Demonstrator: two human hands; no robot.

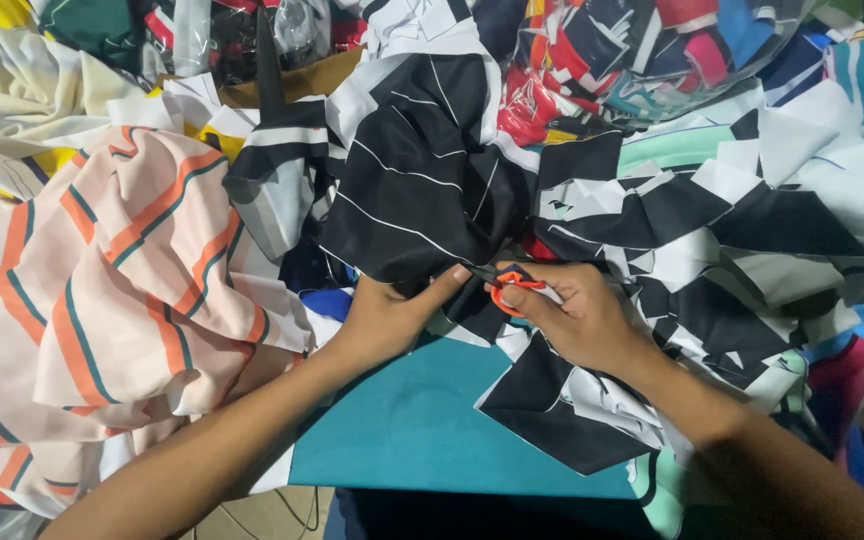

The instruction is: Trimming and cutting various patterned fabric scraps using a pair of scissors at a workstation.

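Black fabric with thin white stripes (pixel 417 175): crumpled, lying at centre of the heap, its lower edge gathered between the two hands.

Left hand (pixel 387 315): grip clenched on the lower edge of the striped black fabric, thumb stretched out toward the right hand, forearm coming in from lower left.

Right hand (pixel 577 315): grip closed around small scissors with orange handles (pixel 507 285), fingers through or over the loops; the blades are mostly hidden against the dark cloth, so whether they are open cannot be told. The scissors sit just beside the left thumb, at the fabric's lower edge.

Teal cloth (pixel 422 425): flat, smooth, directly beneath both wrists, reaching to the lower edge of view.

Black-and-white patterned fabric (pixel 712 215): angular blocks of black, white and pale green, crumpled, to the right of the striped piece and running under the right forearm.

Peach fabric with orange and green stripes (pixel 122 290): large, loosely folded, filling the left side, touching the left forearm.

Cream fabric (pixel 22 95): upper left, behind the peach piece.

Bagged multicoloured fabrics (pixel 642 50): reds, blues and pinks under clear plastic, along the top edge, well apart from the hands.
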